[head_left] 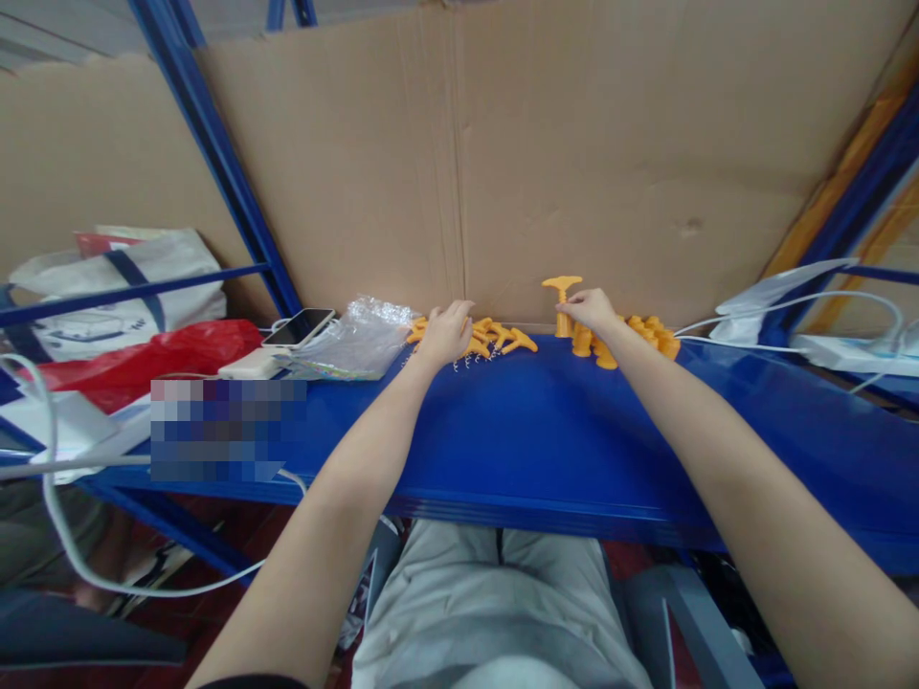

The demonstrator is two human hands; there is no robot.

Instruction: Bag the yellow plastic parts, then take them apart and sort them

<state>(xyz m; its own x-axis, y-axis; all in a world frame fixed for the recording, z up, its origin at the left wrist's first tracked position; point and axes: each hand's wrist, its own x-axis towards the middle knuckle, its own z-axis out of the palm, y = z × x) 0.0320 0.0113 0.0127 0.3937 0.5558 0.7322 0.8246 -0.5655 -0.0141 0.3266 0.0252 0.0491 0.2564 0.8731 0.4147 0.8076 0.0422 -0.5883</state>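
Both arms are stretched out over the blue shelf (546, 431), all the way to the back edge where it meets the cardboard sheet (574, 144).

The right hand (590, 308) has its fingertips pinched on an upright orange T-shaped piece (562, 299), with the flat top sticking out just left of the fingers. Right under and past that hand is a cluster of assembled orange pieces (632, 337) standing against the cardboard.

The left hand (446, 330) sits knuckles-up on a loose pile of orange T parts (499, 337), fingers curled down into it. I can't tell whether it's really got one in its grip or is just resting on them, since the fingertips are hidden. A few small metal springs (470, 362) lie just on the near side of that hand.

Left of the left hand there's a crinkly clear plastic bag (359, 340), then a phone (298, 327) lying on a white power bank (255, 364), and farther out a red bag (136, 359). Well off to the right of the right hand there's a white cable (790, 304).
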